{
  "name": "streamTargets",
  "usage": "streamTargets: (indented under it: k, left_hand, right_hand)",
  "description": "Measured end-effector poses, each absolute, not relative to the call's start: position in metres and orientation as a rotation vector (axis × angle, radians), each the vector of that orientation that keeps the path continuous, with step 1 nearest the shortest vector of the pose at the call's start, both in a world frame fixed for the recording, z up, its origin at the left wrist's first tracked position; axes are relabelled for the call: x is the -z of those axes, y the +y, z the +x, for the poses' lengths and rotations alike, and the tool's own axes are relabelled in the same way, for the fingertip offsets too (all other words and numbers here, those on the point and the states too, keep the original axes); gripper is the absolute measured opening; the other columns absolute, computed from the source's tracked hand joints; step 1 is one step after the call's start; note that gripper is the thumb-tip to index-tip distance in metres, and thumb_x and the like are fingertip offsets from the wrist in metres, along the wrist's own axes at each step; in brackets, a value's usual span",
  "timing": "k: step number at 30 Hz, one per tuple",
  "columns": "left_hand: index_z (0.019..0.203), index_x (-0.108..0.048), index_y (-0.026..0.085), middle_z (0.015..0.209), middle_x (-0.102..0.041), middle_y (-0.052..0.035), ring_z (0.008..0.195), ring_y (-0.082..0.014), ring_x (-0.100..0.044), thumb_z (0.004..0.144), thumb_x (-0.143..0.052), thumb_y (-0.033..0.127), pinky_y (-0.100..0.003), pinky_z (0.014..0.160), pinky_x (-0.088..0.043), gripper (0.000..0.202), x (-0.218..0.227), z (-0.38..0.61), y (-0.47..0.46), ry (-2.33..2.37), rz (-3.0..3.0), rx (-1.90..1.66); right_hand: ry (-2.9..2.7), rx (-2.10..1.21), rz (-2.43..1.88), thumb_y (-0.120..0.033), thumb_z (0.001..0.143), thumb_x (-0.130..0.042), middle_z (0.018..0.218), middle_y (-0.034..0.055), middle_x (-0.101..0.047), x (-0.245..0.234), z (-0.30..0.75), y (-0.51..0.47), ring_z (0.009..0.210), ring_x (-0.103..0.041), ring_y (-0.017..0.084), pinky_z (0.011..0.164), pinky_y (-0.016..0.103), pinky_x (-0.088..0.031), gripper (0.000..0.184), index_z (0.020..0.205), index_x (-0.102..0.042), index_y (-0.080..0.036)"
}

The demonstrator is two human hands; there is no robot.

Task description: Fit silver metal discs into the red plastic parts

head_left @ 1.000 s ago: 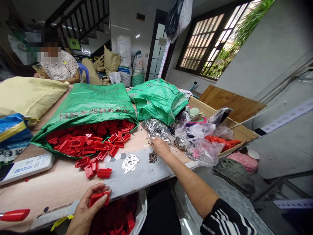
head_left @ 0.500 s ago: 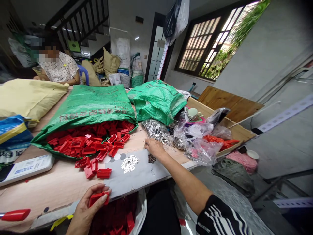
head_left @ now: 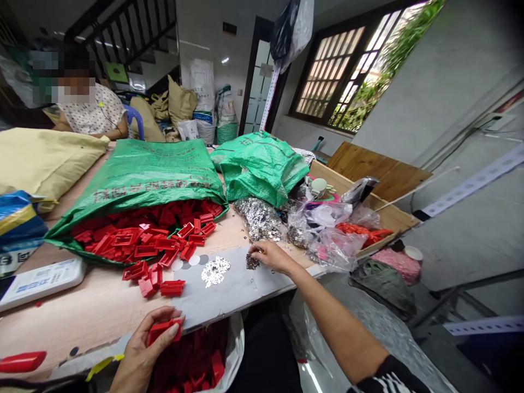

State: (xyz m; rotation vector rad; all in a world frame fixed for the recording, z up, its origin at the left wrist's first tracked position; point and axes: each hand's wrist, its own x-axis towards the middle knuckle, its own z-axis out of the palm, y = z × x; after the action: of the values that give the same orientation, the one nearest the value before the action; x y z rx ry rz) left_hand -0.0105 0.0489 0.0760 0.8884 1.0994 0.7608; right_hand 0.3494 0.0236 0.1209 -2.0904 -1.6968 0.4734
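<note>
My left hand [head_left: 141,344] is closed around a red plastic housing [head_left: 164,331] at the table's front edge, thumb on top. Across the table, my right hand [head_left: 272,256] has its fingers drawn together at a small pile of dark metal bits [head_left: 251,262]; whatever lies between the fingertips is too small to make out. Left of that pile, flat silvery metal pieces [head_left: 215,272] are spread on a grey sheet [head_left: 233,297]. Several loose red housings [head_left: 172,288] lie in front of a green woven sack [head_left: 159,164], whose mouth spills more of them.
Below the table edge, a white bag [head_left: 236,349] holds red housings. Clear bags of metal pieces [head_left: 260,218] and a wooden tray [head_left: 393,225] of wrapped goods stand at right. A white device [head_left: 45,284] and a red-handled tool [head_left: 22,361] lie left. Another person [head_left: 92,112] sits across.
My right hand has come down and slightly right, from beyond the dark pile to its edge, fingertips now at the bits. My left hand keeps its hold on the red housing.
</note>
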Motion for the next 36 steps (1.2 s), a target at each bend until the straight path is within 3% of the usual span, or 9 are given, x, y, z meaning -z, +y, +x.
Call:
streamTargets:
  k: [5,11,14,18,24,31,36]
  left_hand:
    - [0.101,-0.061,0.017,0.100,-0.074,-0.0083,0.098,-0.0246,-0.068,0.050,-0.085,0.039,-0.021,0.078,-0.056,0.060,-0.079,-0.010,0.049,1.106,0.863,-0.719]
    - [0.101,-0.061,0.018,0.101,-0.074,-0.0072,0.098,-0.0242,-0.068,0.052,-0.085,0.038,-0.022,0.081,-0.056,0.058,-0.077,-0.012,0.050,1.097,0.863,-0.744]
    - [0.100,-0.061,0.018,0.099,-0.074,-0.0080,0.098,-0.0257,-0.069,0.050,-0.086,0.037,-0.025,0.081,-0.057,0.059,-0.074,-0.014,0.053,1.086,0.855,-0.692]
    - [0.098,-0.063,0.017,0.096,-0.075,-0.0079,0.096,-0.0264,-0.069,0.047,-0.087,0.037,-0.026,0.080,-0.057,0.060,-0.072,-0.015,0.054,1.084,0.857,-0.702]
    - [0.097,-0.063,0.018,0.096,-0.075,-0.0075,0.095,-0.0250,-0.069,0.047,-0.087,0.038,-0.023,0.078,-0.056,0.059,-0.071,-0.012,0.050,1.093,0.876,-0.771]
    - [0.097,-0.063,0.018,0.096,-0.075,-0.0069,0.095,-0.0260,-0.069,0.047,-0.087,0.037,-0.026,0.078,-0.058,0.059,-0.078,-0.010,0.048,1.106,0.857,-0.770]
    - [0.098,-0.063,0.019,0.094,-0.075,-0.0063,0.093,-0.0266,-0.070,0.047,-0.086,0.039,-0.026,0.076,-0.058,0.059,-0.079,-0.008,0.045,1.127,0.887,-0.807]
  right_hand:
    - [-1.637,-0.351,-2.121,-0.019,0.083,-0.055,0.105,0.0065,-0.062,-0.110,0.343,0.002,0.096,-0.057,0.018,0.087,0.030,-0.041,0.028,0.111,-0.061,-0.020]
    - [-1.769,-0.521,-2.029,-0.024,0.086,-0.055,0.096,0.0024,-0.066,-0.118,0.326,0.003,0.089,-0.060,0.015,0.079,0.023,-0.043,0.018,0.101,-0.064,-0.021]
    - [-1.716,-0.388,-2.254,-0.029,0.089,-0.052,0.097,0.0014,-0.068,-0.127,0.324,0.015,0.088,-0.061,0.015,0.075,0.023,-0.043,0.021,0.107,-0.061,-0.023]
    - [-1.592,-0.194,-2.468,-0.027,0.090,-0.049,0.112,0.0076,-0.065,-0.127,0.325,0.036,0.102,-0.058,0.020,0.083,0.028,-0.041,0.026,0.113,-0.057,-0.022]
    - [-1.536,-0.173,-2.578,-0.024,0.090,-0.046,0.101,0.0113,-0.067,-0.124,0.325,0.052,0.093,-0.060,0.023,0.078,0.032,-0.041,0.019,0.099,-0.062,-0.020]
    - [-1.712,-0.447,-2.325,-0.029,0.084,-0.055,0.078,-0.0017,-0.066,-0.132,0.323,0.029,0.073,-0.058,0.013,0.061,0.020,-0.035,0.014,0.090,-0.066,-0.023]
    - [-1.765,-0.651,-2.114,-0.025,0.080,-0.062,0.073,-0.0038,-0.061,-0.128,0.318,0.005,0.068,-0.055,0.010,0.059,0.018,-0.035,0.018,0.097,-0.065,-0.021]
